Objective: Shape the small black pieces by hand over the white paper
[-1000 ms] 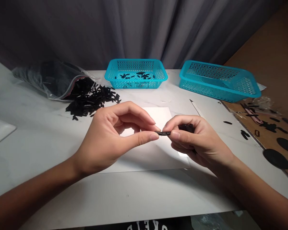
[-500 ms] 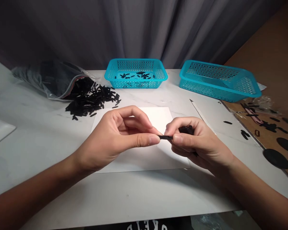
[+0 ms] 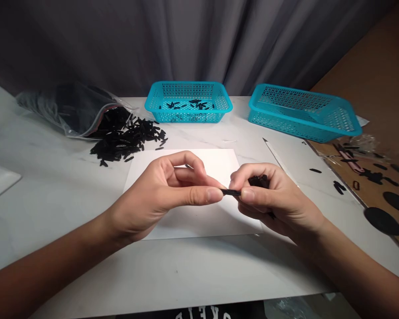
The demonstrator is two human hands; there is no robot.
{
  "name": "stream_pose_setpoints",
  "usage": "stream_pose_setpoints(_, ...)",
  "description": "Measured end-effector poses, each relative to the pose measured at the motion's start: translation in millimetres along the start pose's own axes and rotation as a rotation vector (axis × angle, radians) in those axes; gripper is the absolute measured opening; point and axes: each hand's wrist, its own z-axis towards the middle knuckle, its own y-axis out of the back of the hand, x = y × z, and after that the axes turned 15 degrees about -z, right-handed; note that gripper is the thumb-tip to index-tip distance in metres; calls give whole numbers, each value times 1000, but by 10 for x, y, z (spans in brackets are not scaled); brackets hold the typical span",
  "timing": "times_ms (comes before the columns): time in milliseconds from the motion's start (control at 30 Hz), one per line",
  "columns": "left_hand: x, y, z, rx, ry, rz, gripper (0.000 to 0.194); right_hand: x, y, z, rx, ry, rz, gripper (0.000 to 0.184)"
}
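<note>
Over a white sheet of paper (image 3: 193,221), both hands pinch the ends of a thin, oblong black piece (image 3: 232,192); it looks like one or more pieces laid together. My left hand (image 3: 173,190) grips its left end between thumb and fingertips. At the right end, the thumb and forefinger of my right hand (image 3: 272,195) close on it. More black pieces (image 3: 259,180) are tucked in the curled fingers and palm of that same hand, partly hidden. What exactly the pieces are I cannot tell.
A clear plastic bag (image 3: 76,110) spills a heap of black pieces (image 3: 129,137) at left. A blue basket (image 3: 188,117) holds several pieces; another blue basket (image 3: 299,128) stands right. Loose black pieces (image 3: 339,187), black ovals (image 3: 383,220) and a pink tool (image 3: 352,165) lie far right.
My left hand has shifted slightly down and to the right. The pinched black piece has tipped a little and shows a bit more. My right hand has hardly moved.
</note>
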Motion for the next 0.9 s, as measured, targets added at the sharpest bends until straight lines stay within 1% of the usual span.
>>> stream_pose_setpoints(367, 10, 13, -1, 18, 13, -28, 27, 10, -8, -8, -14, -3, 14, 2)
stream_pose_setpoints(567, 20, 29, -1, 57, 73, -90, 27, -2, -16, -5, 5, -14, 24, 1)
stream_pose_setpoints(733, 24, 48, -6, 30, 131, -108, 28, -16, -12, 5, 19, -41, 40, 3)
stream_pose_setpoints(900, 29, 53, -6, 10, 145, -96, 32, -9, 5, 14, 48, -114, 48, 7)
